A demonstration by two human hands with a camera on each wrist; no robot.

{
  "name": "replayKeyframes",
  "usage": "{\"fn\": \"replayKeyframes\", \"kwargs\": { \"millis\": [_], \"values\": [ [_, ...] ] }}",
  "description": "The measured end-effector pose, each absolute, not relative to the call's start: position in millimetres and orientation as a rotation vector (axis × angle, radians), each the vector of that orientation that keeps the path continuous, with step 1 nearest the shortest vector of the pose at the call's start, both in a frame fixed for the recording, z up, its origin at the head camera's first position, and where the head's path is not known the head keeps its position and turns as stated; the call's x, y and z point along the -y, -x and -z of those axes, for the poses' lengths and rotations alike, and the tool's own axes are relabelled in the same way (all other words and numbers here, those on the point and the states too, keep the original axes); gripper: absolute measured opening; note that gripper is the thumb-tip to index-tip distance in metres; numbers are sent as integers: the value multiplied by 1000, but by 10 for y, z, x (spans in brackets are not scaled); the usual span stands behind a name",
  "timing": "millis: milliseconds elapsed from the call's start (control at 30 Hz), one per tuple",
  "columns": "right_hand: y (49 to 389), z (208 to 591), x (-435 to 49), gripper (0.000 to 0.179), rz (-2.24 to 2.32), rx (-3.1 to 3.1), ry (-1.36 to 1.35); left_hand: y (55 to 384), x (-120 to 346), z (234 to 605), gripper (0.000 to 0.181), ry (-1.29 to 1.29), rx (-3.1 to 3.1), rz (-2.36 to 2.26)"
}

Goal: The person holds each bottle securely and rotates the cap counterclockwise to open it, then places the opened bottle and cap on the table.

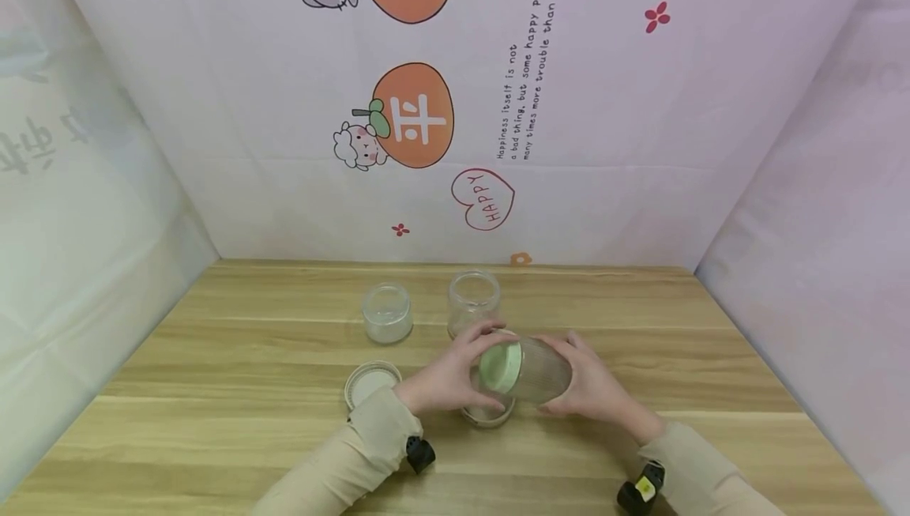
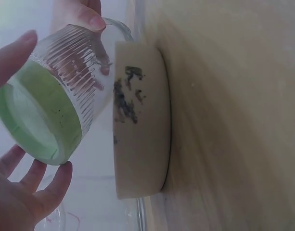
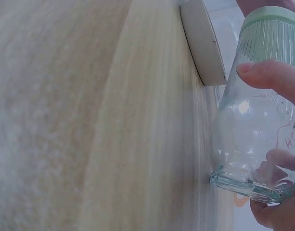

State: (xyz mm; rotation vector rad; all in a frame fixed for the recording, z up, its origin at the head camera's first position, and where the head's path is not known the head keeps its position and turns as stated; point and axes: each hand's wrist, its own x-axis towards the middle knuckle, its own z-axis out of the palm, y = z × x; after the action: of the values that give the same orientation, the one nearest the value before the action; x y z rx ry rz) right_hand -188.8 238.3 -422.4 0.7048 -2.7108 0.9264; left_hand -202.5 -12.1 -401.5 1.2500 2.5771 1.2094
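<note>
ribbed glass jar (image 1: 540, 374), green lid (image 1: 500, 368)

A ribbed clear glass jar (image 2: 80, 72) occupies the upper left of the frame, tilted, with its pale green lid (image 2: 34, 118) facing the camera. The left hand (image 2: 22, 192) sits at the lower left; its fingers (image 2: 53, 185) curl up to the lid's lower rim, and another finger touches the jar at the left edge. A fingertip of the other hand (image 2: 87, 19) presses on the glass body from above. Just behind the jar, a white round lid (image 2: 140, 120) with dark smudges lies flat on the wooden counter (image 2: 234, 115). Whether jar and white lid touch cannot be determined.
</note>
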Motion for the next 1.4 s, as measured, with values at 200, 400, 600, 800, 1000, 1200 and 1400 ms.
{"fn": "replayKeyframes", "kwargs": {
  "millis": [200,400,600,800,1000,1200,1400],
  "values": [
    [1891,4197,-2374,93,-942,2736,-685,2050,121,4016,79,-1320,-2596,-1159],
    [1866,4175,-2364,93,-942,2741,-678,2057,120,4019,75,-1331,-2593,-1172],
    [1852,4185,-2369,93,-937,2725,-680,2042,114,4014,77,-1271,-2552,-1233],
    [1864,4218,-2369,95,-939,2698,-692,2047,105,4014,78,-1187,-2481,-1330],
    [1861,4216,-2363,95,-950,2698,-684,2053,93,4018,77,-1123,-2481,-1365],
    [1850,4204,-2362,93,-954,2719,-665,2046,78,4013,76,-1058,-2496,-1392],
    [1865,4215,-2368,94,-953,2727,-663,2040,64,3998,73,-990,-2518,-1413]
  ]
}}
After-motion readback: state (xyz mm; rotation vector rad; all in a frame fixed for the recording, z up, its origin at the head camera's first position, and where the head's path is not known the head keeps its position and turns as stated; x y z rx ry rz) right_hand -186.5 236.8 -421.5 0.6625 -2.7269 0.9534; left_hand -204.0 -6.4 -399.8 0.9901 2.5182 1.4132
